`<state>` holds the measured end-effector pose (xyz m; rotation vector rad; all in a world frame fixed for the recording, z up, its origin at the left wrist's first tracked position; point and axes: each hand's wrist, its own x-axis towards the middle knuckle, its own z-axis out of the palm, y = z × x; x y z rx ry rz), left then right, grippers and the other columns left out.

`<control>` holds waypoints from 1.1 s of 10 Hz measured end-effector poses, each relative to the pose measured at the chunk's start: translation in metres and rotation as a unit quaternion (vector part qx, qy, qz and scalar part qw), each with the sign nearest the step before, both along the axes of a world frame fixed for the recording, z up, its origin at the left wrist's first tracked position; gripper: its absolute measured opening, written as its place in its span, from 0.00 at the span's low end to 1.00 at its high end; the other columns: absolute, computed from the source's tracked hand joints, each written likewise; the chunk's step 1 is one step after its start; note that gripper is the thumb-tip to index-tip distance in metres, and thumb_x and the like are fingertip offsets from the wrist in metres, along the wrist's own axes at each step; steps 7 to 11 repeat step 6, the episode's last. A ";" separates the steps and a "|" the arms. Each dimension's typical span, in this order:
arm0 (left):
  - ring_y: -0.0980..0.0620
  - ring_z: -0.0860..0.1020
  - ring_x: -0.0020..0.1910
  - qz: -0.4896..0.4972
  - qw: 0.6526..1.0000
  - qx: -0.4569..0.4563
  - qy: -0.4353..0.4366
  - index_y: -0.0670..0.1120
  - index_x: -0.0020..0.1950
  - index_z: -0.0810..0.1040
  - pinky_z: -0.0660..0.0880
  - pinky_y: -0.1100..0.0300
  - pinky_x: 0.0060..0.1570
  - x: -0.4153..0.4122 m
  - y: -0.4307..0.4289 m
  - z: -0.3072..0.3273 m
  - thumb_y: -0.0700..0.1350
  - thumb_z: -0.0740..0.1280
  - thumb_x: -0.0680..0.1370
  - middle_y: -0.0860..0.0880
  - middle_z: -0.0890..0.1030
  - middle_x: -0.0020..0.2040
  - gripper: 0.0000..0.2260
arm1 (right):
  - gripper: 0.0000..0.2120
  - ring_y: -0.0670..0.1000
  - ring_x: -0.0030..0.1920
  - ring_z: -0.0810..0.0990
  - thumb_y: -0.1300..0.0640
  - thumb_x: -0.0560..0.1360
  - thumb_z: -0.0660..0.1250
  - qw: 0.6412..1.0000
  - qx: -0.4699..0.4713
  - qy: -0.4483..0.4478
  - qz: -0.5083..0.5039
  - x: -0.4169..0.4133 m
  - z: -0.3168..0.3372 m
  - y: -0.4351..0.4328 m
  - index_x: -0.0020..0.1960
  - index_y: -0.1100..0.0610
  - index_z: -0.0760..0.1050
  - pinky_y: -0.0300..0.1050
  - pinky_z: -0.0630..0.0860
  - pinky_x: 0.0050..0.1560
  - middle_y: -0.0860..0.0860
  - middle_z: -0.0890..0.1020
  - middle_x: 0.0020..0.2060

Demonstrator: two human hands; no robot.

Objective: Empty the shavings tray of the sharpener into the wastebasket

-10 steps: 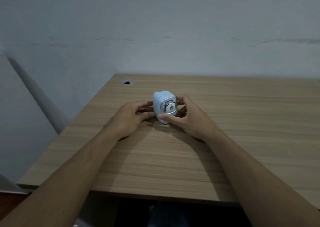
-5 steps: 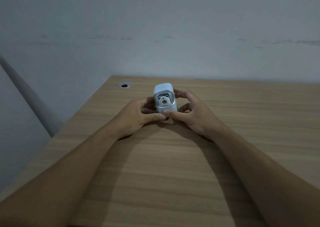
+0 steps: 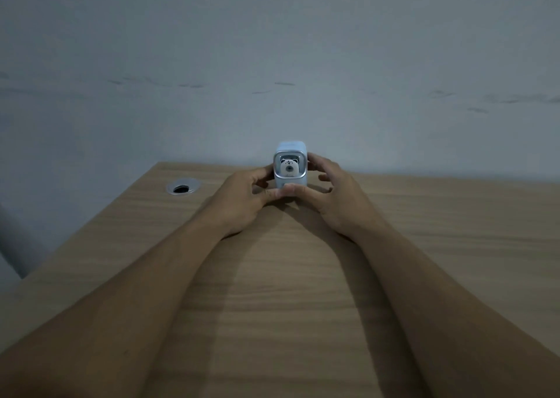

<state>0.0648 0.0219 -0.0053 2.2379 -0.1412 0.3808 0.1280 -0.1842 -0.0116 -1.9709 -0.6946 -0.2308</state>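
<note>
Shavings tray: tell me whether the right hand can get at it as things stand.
Probably yes. The right hand already cups the sharpener on the desk, thumb across its lower front, where the tray likely sits; no tray seam shows.

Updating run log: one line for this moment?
stage: gripping | sharpener: upright on desk | left hand, right hand: on it | tray: not out

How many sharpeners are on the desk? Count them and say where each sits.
1. The light-blue sharpener stands upright near the desk's far edge, held between the left hand and right hand. Nothing in view seems able to hide another.
</note>
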 end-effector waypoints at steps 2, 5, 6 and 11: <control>0.82 0.78 0.52 0.005 1.000 0.020 0.021 0.52 0.78 0.81 0.70 0.84 0.51 0.063 0.009 -0.009 0.48 0.75 0.84 0.59 0.86 0.65 0.21 | 0.41 0.49 0.76 0.75 0.22 0.65 0.75 0.998 -0.049 -0.008 -0.028 0.068 -0.013 0.013 0.76 0.33 0.75 0.54 0.74 0.76 0.37 0.82 0.69; 0.58 0.81 0.72 0.049 0.996 0.074 0.026 0.63 0.76 0.79 0.77 0.59 0.71 0.073 0.016 -0.018 0.70 0.74 0.76 0.58 0.85 0.71 0.30 | 0.39 0.53 0.75 0.75 0.25 0.68 0.74 0.992 -0.113 0.000 -0.056 0.068 -0.012 0.010 0.75 0.40 0.76 0.51 0.71 0.76 0.44 0.83 0.70; 0.44 0.77 0.75 0.136 0.976 0.166 0.043 0.63 0.71 0.75 0.75 0.42 0.74 0.064 0.014 -0.025 0.80 0.66 0.69 0.50 0.83 0.73 0.35 | 0.43 0.59 0.73 0.75 0.23 0.70 0.71 0.974 -0.197 -0.012 -0.108 0.045 -0.010 0.006 0.73 0.51 0.76 0.51 0.71 0.70 0.53 0.82 0.71; 0.44 0.77 0.75 0.136 0.976 0.166 0.043 0.63 0.71 0.75 0.75 0.42 0.74 0.064 0.014 -0.025 0.80 0.66 0.69 0.50 0.83 0.73 0.35 | 0.43 0.59 0.73 0.75 0.23 0.70 0.71 0.974 -0.197 -0.012 -0.108 0.045 -0.010 0.006 0.73 0.51 0.76 0.51 0.71 0.70 0.53 0.82 0.71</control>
